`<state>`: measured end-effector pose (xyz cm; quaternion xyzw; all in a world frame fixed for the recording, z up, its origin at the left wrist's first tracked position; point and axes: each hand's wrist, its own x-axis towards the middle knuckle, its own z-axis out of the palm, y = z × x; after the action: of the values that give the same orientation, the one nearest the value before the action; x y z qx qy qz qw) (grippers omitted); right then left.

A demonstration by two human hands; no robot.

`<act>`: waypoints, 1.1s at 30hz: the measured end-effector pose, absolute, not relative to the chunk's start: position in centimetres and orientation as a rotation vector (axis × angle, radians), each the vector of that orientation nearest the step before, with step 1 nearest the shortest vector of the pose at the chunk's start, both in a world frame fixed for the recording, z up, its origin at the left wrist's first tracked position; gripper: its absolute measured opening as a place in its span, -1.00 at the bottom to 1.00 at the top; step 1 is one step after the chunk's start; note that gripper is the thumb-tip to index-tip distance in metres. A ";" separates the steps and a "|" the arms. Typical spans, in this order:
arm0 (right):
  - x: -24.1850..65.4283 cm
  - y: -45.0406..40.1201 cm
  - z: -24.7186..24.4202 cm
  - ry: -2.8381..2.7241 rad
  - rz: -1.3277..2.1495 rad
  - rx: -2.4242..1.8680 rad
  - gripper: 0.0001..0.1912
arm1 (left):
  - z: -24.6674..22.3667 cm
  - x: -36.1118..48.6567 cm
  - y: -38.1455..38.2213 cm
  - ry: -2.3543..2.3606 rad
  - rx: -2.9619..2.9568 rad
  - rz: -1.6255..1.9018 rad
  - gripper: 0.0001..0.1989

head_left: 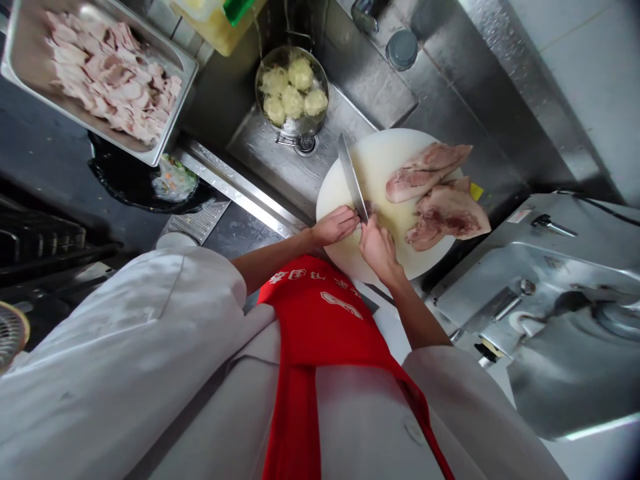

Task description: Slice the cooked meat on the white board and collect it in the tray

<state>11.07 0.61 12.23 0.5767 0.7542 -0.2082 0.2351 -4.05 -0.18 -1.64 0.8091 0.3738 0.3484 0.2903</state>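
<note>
Knife (353, 179) is over the L part of the round white board (376, 157), blade slanting away from the body. R hand (379, 248) is wrapped round its handle; L hand (336, 225) has fingertips bunched by the blade's near end, can't tell if they pinch a scrap or just touch steel. Main risk IMO: nicked L fingers, b/c they sit so close to the edge; a slick board could also let the blade skid. Knife's looks: long, broad, grey, straight. 2 meat slabs (453, 213), pink w/ pale fat, lie on the board's R side, partly over its rim. Beyond: sink (260, 153) w/ pot (258, 100) of pale round pcs (293, 102); metal tray (31, 47) of sliced meat (115, 73) far L; metal machine (595, 273) R.
</note>
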 end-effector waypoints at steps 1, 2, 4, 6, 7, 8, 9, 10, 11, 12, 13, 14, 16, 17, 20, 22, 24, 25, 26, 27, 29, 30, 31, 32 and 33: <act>10.9 1.2 12.2 2.085 -0.569 1.592 -0.57 | -1.7 -4.1 -0.2 1.001 2.161 0.932 -0.60; 11.0 1.3 12.5 2.088 -0.573 1.593 -0.57 | -1.7 -4.0 -0.2 1.008 2.165 0.936 -0.61; 12.0 0.6 13.8 2.056 -0.599 1.572 -0.58 | -1.7 -4.0 -0.2 1.018 2.179 0.946 -0.61; 13.3 -0.8 15.1 1.996 -0.624 1.548 -0.60 | -1.8 -3.9 -0.3 1.017 2.184 0.955 -0.62; 13.8 -1.4 15.5 1.968 -0.630 1.543 -0.60 | -1.8 -3.8 -0.3 1.020 2.180 0.959 -0.63; 13.9 -1.8 15.6 1.950 -0.632 1.542 -0.59 | -1.8 -3.8 -0.3 1.019 2.175 0.960 -0.63; 13.8 -1.9 15.3 1.949 -0.632 1.542 -0.59 | -1.8 -3.8 -0.3 1.019 2.170 0.959 -0.62; 13.3 -1.6 14.8 1.965 -0.630 1.545 -0.60 | -1.8 -3.8 -0.3 1.019 2.167 0.960 -0.62; 12.6 -1.1 14.0 1.994 -0.627 1.551 -0.60 | -1.9 -3.8 -0.3 1.018 2.167 0.960 -0.62; 11.8 -0.4 13.2 2.032 -0.621 1.560 -0.60 | -1.9 -3.8 -0.3 1.015 2.170 0.963 -0.63; 11.0 0.5 12.5 2.068 -0.612 1.574 -0.60 | -1.9 -3.9 -0.3 1.013 2.172 0.967 -0.63; 10.4 1.3 11.9 2.096 -0.606 1.585 -0.59 | -2.0 -3.9 -0.3 1.008 2.174 0.971 -0.64; 10.1 2.3 11.7 2.112 -0.590 1.600 -0.60 | -2.1 -4.0 -0.3 1.000 2.168 0.971 -0.64; 10.4 2.3 12.0 2.105 -0.581 1.600 -0.60 | -2.1 -4.0 -0.3 0.996 2.164 0.967 -0.64; 12.5 0.7 13.9 2.060 -0.559 1.589 -0.62 | -2.3 -4.0 -0.3 0.997 2.160 0.952 -0.62; 14.0 -1.0 15.3 2.019 -0.569 1.569 -0.65 | -2.2 -4.0 -0.3 1.008 2.152 0.954 -0.61; 14.9 -2.3 16.0 1.973 -0.603 1.543 -0.68 | -2.1 -3.9 -0.3 1.013 2.135 0.962 -0.61; 15.0 -2.7 16.0 1.953 -0.618 1.540 -0.69 | -2.0 -3.9 -0.3 1.012 2.130 0.962 -0.61; 14.8 -2.9 15.8 1.941 -0.630 1.544 -0.70 | -1.9 -3.9 -0.2 1.008 2.130 0.960 -0.61; 14.4 -2.8 15.3 1.941 -0.639 1.554 -0.69 | -1.9 -3.9 -0.2 1.005 2.132 0.954 -0.61; 13.1 -2.0 13.9 1.981 -0.642 1.592 -0.67 | -1.8 -4.0 -0.2 0.997 2.134 0.943 -0.61; 12.4 -1.4 13.1 2.014 -0.642 1.615 -0.64 | -1.7 -4.1 -0.2 0.988 2.131 0.944 -0.61; 11.7 -0.7 12.3 2.047 -0.640 1.639 -0.62 | -1.6 -4.2 -0.2 0.979 2.124 0.951 -0.61; 11.2 0.0 11.6 2.076 -0.640 1.659 -0.60 | -1.6 -4.3 -0.2 0.981 2.111 0.966 -0.60; 10.9 0.6 11.1 2.096 -0.640 1.676 -0.59 | -1.5 -4.4 -0.3 0.993 2.095 0.983 -0.60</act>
<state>10.90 0.63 11.10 0.5965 0.7458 -0.2276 0.1902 -4.38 -0.25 -1.54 0.7918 0.3753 0.3715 0.3069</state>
